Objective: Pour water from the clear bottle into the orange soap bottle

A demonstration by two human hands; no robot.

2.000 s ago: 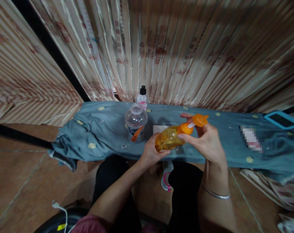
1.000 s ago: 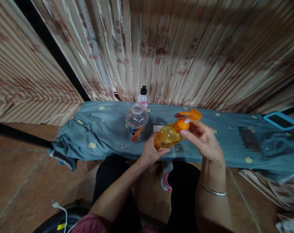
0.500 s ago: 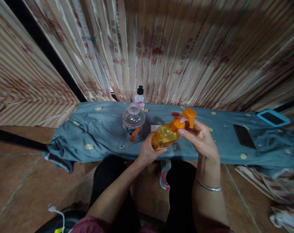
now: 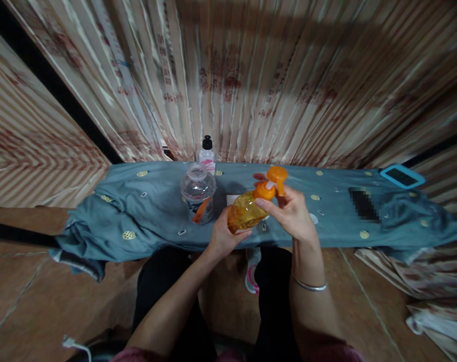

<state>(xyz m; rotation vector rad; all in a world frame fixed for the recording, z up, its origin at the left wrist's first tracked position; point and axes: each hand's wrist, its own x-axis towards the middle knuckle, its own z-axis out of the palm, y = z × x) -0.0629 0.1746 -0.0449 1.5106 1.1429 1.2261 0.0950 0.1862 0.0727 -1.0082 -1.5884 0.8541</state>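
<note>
A clear bottle of amber liquid (image 4: 244, 211) is tilted in front of me above the blue patterned cloth (image 4: 145, 211). My left hand (image 4: 223, 236) grips the bottle's base from below. My right hand (image 4: 290, 213) is closed around its neck, fingers on the orange collar of the orange pump top (image 4: 273, 182), which points up and away from me. The pump head stands raised on its pale stem.
A clear open-mouthed jar (image 4: 198, 192) stands left of the bottle, a small black-capped bottle (image 4: 206, 153) behind it. A white card lies under the bottle. A dark phone (image 4: 363, 204) and a blue-cased device (image 4: 401, 177) lie at right. Striped curtains hang behind.
The pump head has turned from sideways to pointing upward as my right hand twisted it. The whole scene has shifted left and down with my head.
</note>
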